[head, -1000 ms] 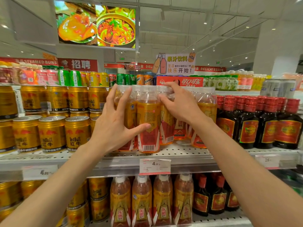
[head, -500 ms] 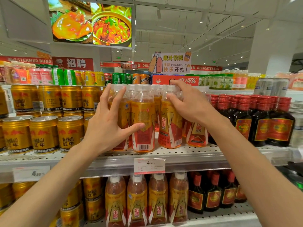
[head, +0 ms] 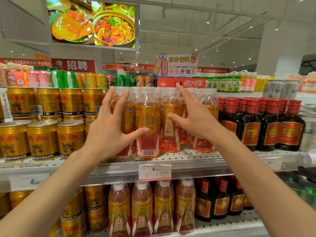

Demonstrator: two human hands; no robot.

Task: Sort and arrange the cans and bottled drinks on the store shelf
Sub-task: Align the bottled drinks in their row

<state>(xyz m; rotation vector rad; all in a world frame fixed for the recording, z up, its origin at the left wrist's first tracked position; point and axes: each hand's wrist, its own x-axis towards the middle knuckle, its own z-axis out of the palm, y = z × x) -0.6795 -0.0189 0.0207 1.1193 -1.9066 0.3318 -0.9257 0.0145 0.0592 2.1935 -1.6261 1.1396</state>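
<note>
left hand: fingers spread and fairly straight against the leftmost front bottles, thumb laid on the label of the bottle whose barcode faces out; steadying rather than a closed grasp.
right hand: fingers apart and extended, just in front of the next bottle; whether the fingertips touch the plastic cannot be told.
where the bottles are: front of the upper shelf, upright and crowded together, between the gold cans on the left and the dark bottles on the right.
handling: full of amber drink, so probably moderately heavy; thin clear plastic likely gives a little under a squeeze; the glossy label sleeve may be slippery. tall and narrow, so a push near the cap could tip one into its neighbours.
where to hold: around the labelled middle of the body, or low for sliding and turning.
hidden: rows behind the front bottles are mostly blocked; the leftmost bottle sits largely behind the left hand; price tag small print unreadable; lower shelf cut off at the frame's bottom.
</note>
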